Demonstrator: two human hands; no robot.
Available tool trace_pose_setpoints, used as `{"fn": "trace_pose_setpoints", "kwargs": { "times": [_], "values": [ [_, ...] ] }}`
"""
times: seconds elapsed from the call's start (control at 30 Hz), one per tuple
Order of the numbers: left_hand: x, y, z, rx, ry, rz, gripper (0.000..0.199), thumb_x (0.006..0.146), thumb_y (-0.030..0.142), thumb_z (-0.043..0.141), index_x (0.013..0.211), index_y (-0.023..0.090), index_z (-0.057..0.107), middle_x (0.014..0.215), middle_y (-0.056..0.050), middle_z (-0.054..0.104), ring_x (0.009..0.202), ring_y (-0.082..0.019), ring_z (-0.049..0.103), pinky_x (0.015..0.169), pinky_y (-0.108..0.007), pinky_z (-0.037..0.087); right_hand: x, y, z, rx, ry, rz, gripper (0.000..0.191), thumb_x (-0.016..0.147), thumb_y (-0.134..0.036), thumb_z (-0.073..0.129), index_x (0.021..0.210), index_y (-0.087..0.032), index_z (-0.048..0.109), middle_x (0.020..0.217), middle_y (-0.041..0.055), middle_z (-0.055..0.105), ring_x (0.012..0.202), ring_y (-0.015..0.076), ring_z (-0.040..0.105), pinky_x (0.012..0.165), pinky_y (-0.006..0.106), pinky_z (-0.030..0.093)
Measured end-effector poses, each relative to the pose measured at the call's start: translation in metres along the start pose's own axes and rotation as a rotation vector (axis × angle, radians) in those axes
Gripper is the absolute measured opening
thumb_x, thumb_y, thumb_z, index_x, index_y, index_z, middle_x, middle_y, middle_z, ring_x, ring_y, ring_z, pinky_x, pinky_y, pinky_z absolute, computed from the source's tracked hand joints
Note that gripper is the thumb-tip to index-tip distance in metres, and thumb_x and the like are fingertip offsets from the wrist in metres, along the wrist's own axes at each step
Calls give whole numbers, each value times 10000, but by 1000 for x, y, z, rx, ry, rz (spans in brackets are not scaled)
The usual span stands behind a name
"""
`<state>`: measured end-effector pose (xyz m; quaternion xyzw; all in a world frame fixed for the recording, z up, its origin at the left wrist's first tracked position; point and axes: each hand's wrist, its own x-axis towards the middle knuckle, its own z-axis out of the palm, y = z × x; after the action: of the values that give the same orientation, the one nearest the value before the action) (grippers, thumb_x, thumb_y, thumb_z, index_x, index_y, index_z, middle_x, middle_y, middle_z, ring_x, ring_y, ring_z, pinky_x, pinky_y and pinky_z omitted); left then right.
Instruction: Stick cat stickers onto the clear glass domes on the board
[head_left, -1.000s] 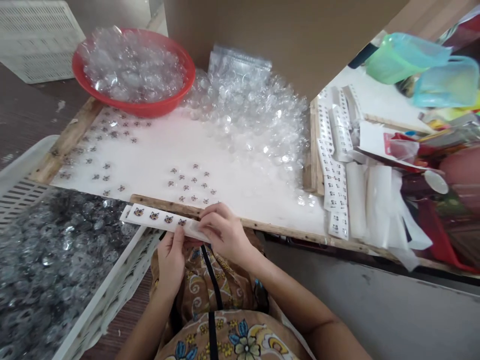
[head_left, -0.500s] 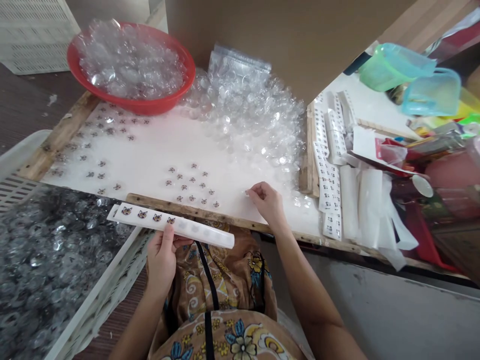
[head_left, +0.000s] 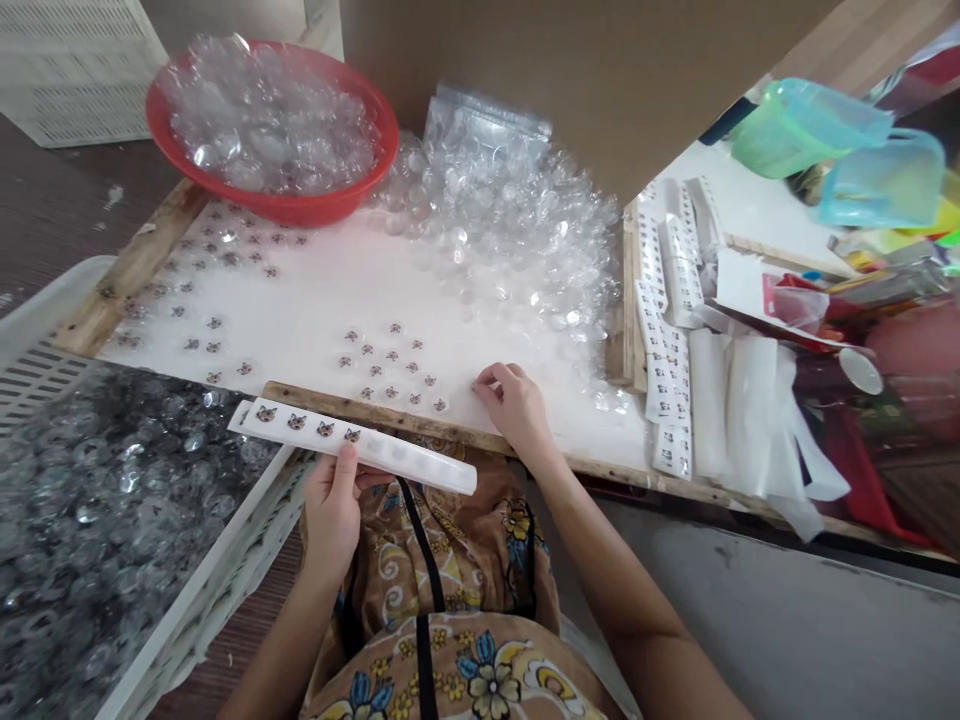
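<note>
A folded white sticker strip (head_left: pixel 420 466) with several cat-face stickers along its left part is pinched in my left hand (head_left: pixel 335 505), thumb on top beside one sticker. The strip is tilted, its left end higher, over the table's near edge. Low over the white tabletop is my right hand (head_left: pixel 517 405), thumb and index finger pressed together. Whatever lies between those fingertips is too small to make out. Left of that hand, several clear pieces with cat-face stickers (head_left: pixel 391 356) lie in a loose group. More stickered pieces (head_left: pixel 214 323) are spread at the table's left.
A red basin (head_left: pixel 300 207) heaped with clear plastic pieces stands at the back left. A pile of clear pieces (head_left: pixel 517 230) covers the back right. Sticker sheets (head_left: pixel 667 360) and white backing rolls (head_left: pixel 750 400) lie right. A white crate (head_left: pixel 217 560) of pieces sits lower left.
My right hand has moved slightly left across the tabletop, toward the group of stickered pieces. The left hand still holds the strip. The whole view has shifted a little.
</note>
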<state>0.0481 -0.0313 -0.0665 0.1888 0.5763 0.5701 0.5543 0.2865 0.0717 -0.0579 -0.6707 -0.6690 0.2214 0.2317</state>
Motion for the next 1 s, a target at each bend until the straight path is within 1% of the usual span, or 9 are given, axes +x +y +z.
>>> {"fn": "trace_pose_setpoints", "kwargs": {
  "times": [0.13,0.23,0.4,0.47,0.57,0.67,0.8,0.9,1.0],
  "values": [
    [-4,-3,1,17,-3,-9,410,803,572,710,833,163,710,745,-41,723,665,-218,704,604,-314,594,3,-4,-1,62,18,33,168,854,-204,540,993,-217,634,889,51,682,724,189,622,707,322,458],
    [-8,-6,3,28,-18,-18,422,797,579,713,835,159,703,775,-45,732,650,-207,697,593,-305,591,-7,-26,-2,129,51,-44,166,903,-230,520,991,-205,658,972,83,695,804,194,642,732,324,484],
    [-13,2,8,182,-112,4,447,841,594,654,888,155,720,770,-48,729,670,-220,695,621,-322,589,-35,-83,11,446,-276,-238,114,879,-231,633,978,-215,689,917,39,698,784,151,643,705,262,508],
    [-13,6,9,248,-144,13,457,838,597,652,904,152,731,787,-61,733,719,-239,705,665,-341,594,-41,-95,19,477,-297,-263,79,872,-188,641,927,-216,690,881,27,690,797,150,635,721,260,502],
    [-9,10,9,262,-212,3,435,776,550,737,957,155,731,829,-70,742,775,-261,714,717,-374,600,-45,-99,28,435,-223,-273,80,886,-163,619,894,-221,675,877,33,682,821,167,627,745,282,495],
    [-5,8,11,220,-248,8,404,734,474,797,976,161,715,844,-61,746,784,-252,715,728,-374,601,-49,-99,31,413,-161,-321,109,916,-174,576,880,-233,661,886,48,671,860,186,626,773,309,500],
    [-3,8,15,181,-233,-20,373,736,462,800,937,160,712,837,-58,749,713,-228,711,700,-362,606,-45,-91,20,571,-124,-314,83,906,-229,603,833,-232,643,900,51,651,867,177,626,762,299,515],
    [-2,10,14,221,-205,-50,373,723,475,809,887,154,713,764,-51,738,635,-214,695,655,-352,607,-28,-57,1,640,-33,-75,121,879,-335,636,843,-222,613,831,30,642,785,162,609,700,286,505],
    [-2,11,10,229,-183,-47,385,707,493,815,853,153,710,756,-50,738,660,-223,703,653,-344,611,-9,-3,-19,565,170,162,223,834,-420,657,832,-205,596,753,5,609,686,140,548,623,268,448]
  ]
}}
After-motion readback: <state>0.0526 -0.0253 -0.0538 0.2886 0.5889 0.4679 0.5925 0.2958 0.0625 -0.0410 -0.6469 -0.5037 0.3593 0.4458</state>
